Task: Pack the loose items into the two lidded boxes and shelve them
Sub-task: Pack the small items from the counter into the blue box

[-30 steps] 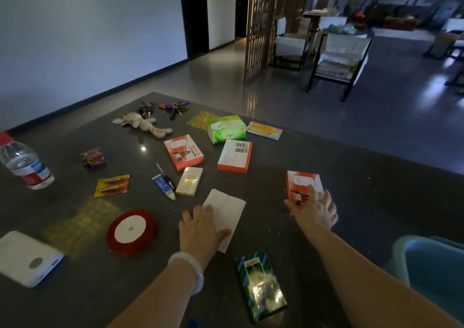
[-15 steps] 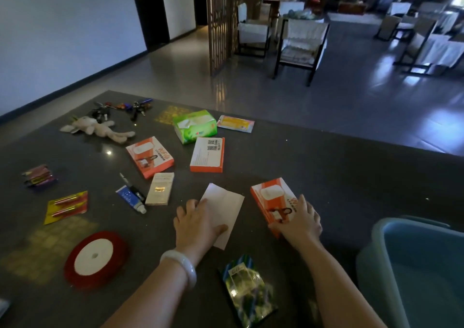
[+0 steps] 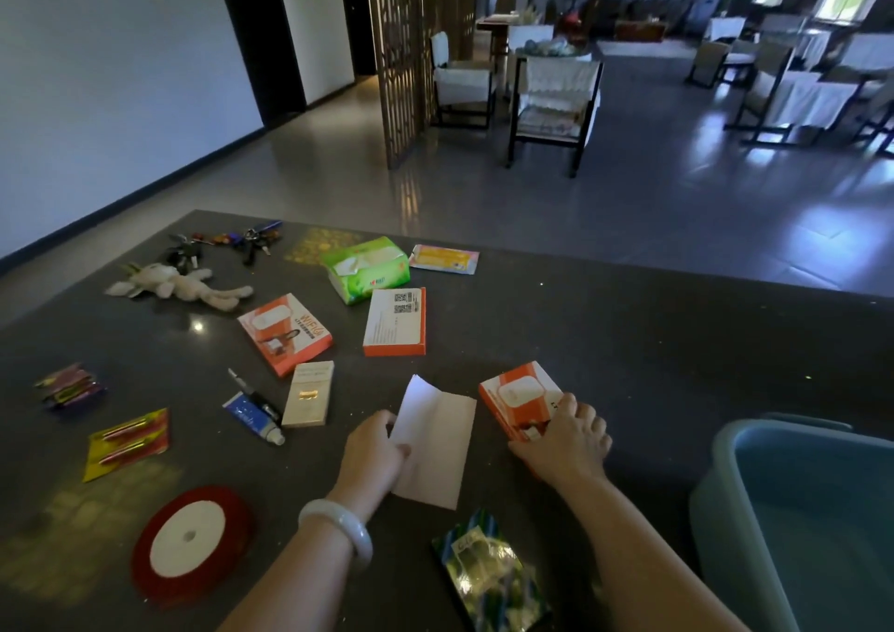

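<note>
- Left hand [image 3: 373, 452], lower centre: thumb and fingers pinch left edge of white paper [image 3: 435, 443], its far corner raised off dark table [image 3: 653, 351].
- Right hand [image 3: 566, 443]: fingers curled over near end of orange box [image 3: 515, 397], just right of paper.
- Blue tub [image 3: 716, 462] lower right, near right hand.
- Red ribbon spool [image 3: 188, 547] lower left, green tissue pack [image 3: 366, 269] upper centre.

White paper sheet [image 3: 438, 438] just left of orange-white carton [image 3: 517, 397]
</note>
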